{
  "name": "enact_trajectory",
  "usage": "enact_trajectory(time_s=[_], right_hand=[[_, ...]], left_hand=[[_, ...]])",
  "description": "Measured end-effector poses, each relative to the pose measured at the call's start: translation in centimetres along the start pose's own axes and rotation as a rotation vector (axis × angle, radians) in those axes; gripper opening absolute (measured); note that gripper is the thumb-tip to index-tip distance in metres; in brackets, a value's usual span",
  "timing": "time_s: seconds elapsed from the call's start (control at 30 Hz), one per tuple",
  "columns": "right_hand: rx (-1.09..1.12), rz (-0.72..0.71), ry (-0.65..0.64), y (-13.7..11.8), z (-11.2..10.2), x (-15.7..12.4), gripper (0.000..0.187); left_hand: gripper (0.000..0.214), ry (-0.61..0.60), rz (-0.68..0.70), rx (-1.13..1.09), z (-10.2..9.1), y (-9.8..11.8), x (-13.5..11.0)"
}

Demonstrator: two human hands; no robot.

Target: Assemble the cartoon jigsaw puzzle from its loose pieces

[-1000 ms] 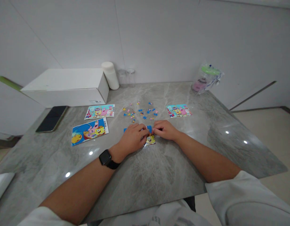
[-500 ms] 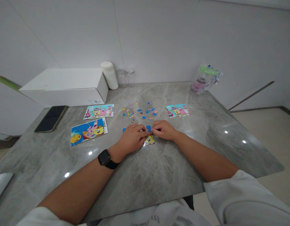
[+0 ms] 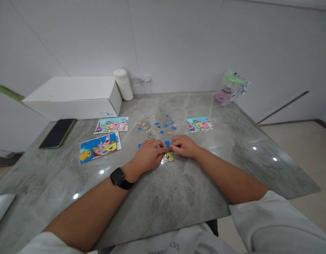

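A partly joined jigsaw puzzle [image 3: 167, 157], blue along the top and yellow at the lower right, lies flat on the table in front of me. My left hand [image 3: 151, 154] covers much of its left and middle, with curled fingers and thumb closed on it. At its upper right edge, the fingers of my right hand [image 3: 185, 145] are pinched together against the puzzle; any single piece between them is too small to make out. Several loose puzzle pieces [image 3: 157, 127] lie scattered just beyond my hands.
Left of the puzzle lie two cartoon picture cards [image 3: 111, 125] [image 3: 100, 147], and a third picture card [image 3: 200, 124] is at the right. Farther off stand a white box [image 3: 73, 107], a white bottle [image 3: 124, 86], two glasses [image 3: 146, 88] and a bagged cup [image 3: 226, 92]. A phone [image 3: 58, 133] lies far left.
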State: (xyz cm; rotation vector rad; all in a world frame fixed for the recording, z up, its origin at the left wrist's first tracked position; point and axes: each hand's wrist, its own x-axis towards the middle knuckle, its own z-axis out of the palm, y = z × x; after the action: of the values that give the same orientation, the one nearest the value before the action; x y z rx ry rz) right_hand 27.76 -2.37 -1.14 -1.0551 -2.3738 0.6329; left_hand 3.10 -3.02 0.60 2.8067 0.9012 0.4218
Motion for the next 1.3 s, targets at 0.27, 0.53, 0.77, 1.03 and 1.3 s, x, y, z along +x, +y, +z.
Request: enact_trajectory(time_s=[0.27,0.53,0.77,1.03,1.3], right_hand=[[0.015,-0.024,0.0,-0.1,0.0,-0.1,0.035],[-0.007,-0.023,-0.005,-0.2,0.0,0.0,0.035],[-0.031,-0.036,0.0,0.0,0.1,0.0,0.034],[0.037,-0.027,0.054,0.2,0.1,-0.1,0.034],[0.04,0.043,0.085,0.1,0.0,-0.1,0.029]], left_hand=[[0.028,0.0,-0.007,-0.002,0.1,-0.1,0.0],[0.028,-0.007,-0.008,-0.006,0.1,0.0,0.0],[0.028,-0.013,-0.002,0.0,0.3,-0.2,0.1],[0.028,0.073,-0.062,-0.143,-0.4,0.5,0.1],[0.04,0.408,-0.426,-0.537,-4.2,-0.9,0.8]])
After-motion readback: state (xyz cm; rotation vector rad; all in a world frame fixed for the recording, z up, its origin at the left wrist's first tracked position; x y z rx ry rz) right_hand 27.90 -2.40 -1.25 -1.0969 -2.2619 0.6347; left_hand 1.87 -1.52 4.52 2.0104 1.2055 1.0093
